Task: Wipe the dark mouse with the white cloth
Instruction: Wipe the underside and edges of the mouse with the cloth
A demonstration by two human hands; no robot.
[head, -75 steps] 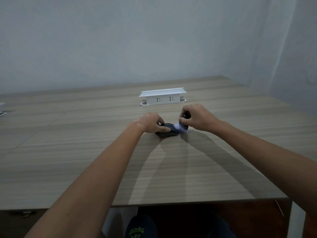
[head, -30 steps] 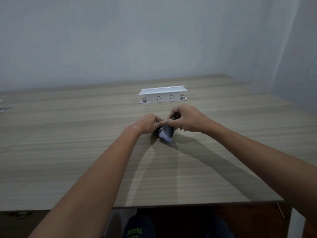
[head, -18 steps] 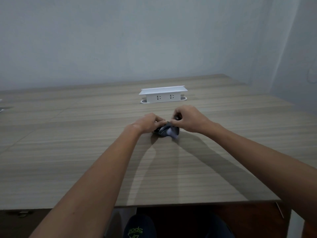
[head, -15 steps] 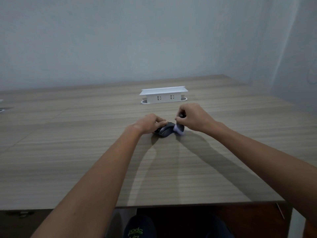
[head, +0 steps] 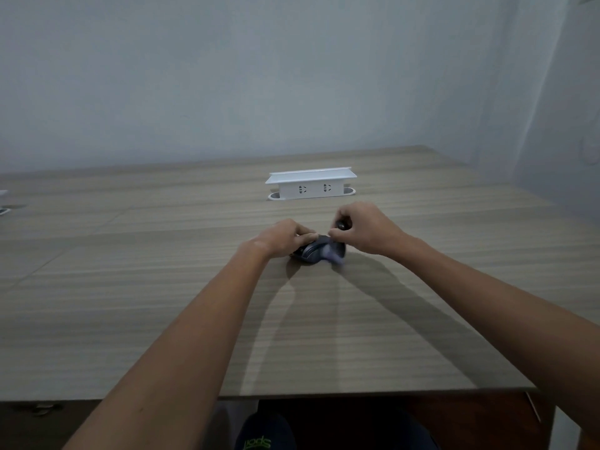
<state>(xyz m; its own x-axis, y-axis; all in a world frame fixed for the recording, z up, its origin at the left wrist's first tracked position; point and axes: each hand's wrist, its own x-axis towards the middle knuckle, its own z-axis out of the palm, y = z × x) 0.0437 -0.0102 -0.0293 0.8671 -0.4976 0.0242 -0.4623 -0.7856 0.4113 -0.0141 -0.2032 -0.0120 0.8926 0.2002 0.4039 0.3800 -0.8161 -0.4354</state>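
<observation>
The dark mouse [head: 311,253] lies on the wooden table [head: 162,303] in front of me, partly covered by both hands. My left hand [head: 281,237] grips its left side and holds it down. My right hand [head: 363,227] pinches the small white cloth [head: 333,254] and presses it on the mouse's right half; a corner of the cloth hangs down to the tabletop. A small dark round object [head: 343,225] shows between the fingers of my right hand.
A white socket box [head: 310,187] stands on the table behind the hands. A pale object [head: 4,203] sits at the table's far left edge. The wall rises behind the table. The table's near edge is close to my body.
My right hand has rubbed the cloth back and forth over the mouse: left and down, away to the right, then back onto its right side. My left hand has stayed on the mouse.
</observation>
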